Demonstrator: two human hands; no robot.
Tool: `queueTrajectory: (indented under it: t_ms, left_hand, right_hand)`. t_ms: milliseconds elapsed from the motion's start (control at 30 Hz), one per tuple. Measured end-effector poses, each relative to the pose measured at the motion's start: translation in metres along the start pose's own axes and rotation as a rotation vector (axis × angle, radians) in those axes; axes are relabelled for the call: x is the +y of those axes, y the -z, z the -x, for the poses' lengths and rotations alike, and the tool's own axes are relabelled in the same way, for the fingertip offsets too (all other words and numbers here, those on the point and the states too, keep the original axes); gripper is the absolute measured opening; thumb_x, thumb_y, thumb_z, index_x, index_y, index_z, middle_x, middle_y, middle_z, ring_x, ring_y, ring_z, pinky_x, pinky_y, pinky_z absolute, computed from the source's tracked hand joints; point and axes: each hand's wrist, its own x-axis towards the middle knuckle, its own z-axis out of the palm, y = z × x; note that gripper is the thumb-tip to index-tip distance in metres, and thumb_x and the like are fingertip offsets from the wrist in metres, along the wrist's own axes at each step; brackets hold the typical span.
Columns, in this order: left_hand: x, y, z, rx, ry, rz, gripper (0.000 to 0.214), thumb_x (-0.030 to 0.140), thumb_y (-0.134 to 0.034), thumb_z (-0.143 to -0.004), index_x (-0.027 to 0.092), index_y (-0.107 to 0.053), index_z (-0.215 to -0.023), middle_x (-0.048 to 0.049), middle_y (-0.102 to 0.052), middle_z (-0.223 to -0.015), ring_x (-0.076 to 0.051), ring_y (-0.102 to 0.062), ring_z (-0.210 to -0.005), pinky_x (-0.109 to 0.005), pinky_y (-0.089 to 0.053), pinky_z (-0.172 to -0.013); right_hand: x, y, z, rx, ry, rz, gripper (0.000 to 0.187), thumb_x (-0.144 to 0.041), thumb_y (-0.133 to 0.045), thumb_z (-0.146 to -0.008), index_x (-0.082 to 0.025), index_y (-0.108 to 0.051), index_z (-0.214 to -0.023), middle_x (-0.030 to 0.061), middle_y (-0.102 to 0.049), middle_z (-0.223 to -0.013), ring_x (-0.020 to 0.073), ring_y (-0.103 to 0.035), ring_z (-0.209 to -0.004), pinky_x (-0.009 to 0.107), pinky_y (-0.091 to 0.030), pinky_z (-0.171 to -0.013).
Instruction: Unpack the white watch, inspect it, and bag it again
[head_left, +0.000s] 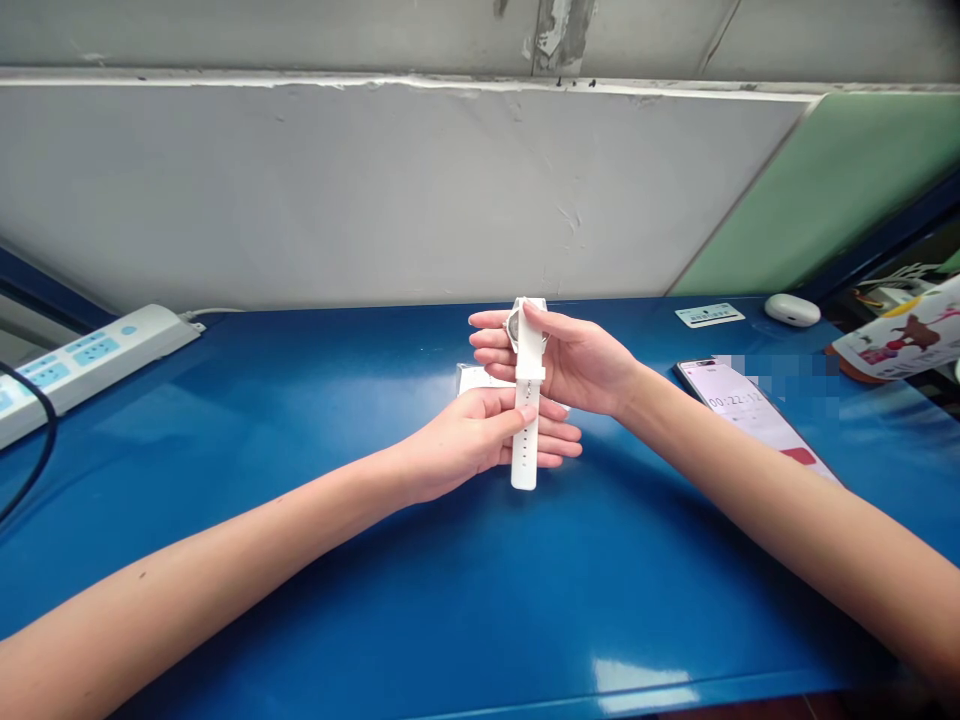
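Note:
A white wristwatch with a white strap hangs upright between both hands above the blue table. My right hand grips the watch case at the top, thumb across its front. My left hand pinches the strap lower down, thumb on the front and fingers behind, and the strap's free end sticks out below it. A small white box lies on the table just behind the hands, mostly hidden.
A white power strip with a black cable lies at the far left. A phone showing a timer lies to the right. Behind it are a white card, a white earbud case and a printed packet.

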Motion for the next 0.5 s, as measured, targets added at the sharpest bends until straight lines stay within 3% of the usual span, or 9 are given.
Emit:
queueTrajectory:
  t_ms: [167,300,367,500]
  left_hand:
    - [0.000,0.003,-0.002,-0.012,-0.022,0.049,0.032,0.034,-0.069,-0.092,0.006,-0.069,-0.108,-0.0219,-0.074,-0.109,-0.031,-0.074,-0.100,-0.046,-0.054,-0.096]
    - [0.000,0.006,-0.002,-0.105,-0.041,0.117,0.061,0.060,-0.069,-0.085,0.008,-0.066,-0.118,-0.0213,-0.073,-0.114,-0.033,-0.071,-0.106,-0.046,-0.051,-0.100]
    - [0.000,0.005,-0.001,-0.163,-0.077,0.118,0.077,0.070,-0.071,-0.077,0.012,-0.061,-0.127,-0.0212,-0.070,-0.123,-0.036,-0.066,-0.116,-0.047,-0.048,-0.103]
    - [-0.003,0.001,-0.001,-0.076,-0.100,0.001,0.080,0.052,-0.081,-0.078,0.016,-0.048,-0.141,-0.0221,-0.064,-0.133,-0.036,-0.064,-0.120,-0.048,-0.048,-0.102]
  right_hand:
    - [-0.003,-0.001,0.000,0.083,0.037,-0.008,0.035,-0.036,-0.040,-0.103,-0.018,-0.069,-0.111,0.0017,-0.068,-0.082,0.0129,-0.063,-0.069,0.025,-0.056,-0.071]
    - [-0.010,0.006,-0.001,0.192,0.198,0.029,0.044,-0.049,-0.037,-0.099,-0.019,-0.068,-0.107,0.0019,-0.061,-0.078,0.0154,-0.058,-0.067,0.030,-0.055,-0.070]
    - [-0.014,0.010,-0.001,0.234,0.274,0.028,0.044,-0.045,-0.033,-0.099,-0.019,-0.068,-0.105,0.0021,-0.059,-0.076,0.0160,-0.057,-0.067,0.031,-0.055,-0.071]
    - [-0.019,0.012,-0.002,0.280,0.311,0.018,0.033,-0.039,-0.041,-0.098,-0.020,-0.068,-0.099,0.0015,-0.058,-0.075,0.0146,-0.057,-0.068,0.028,-0.055,-0.073]
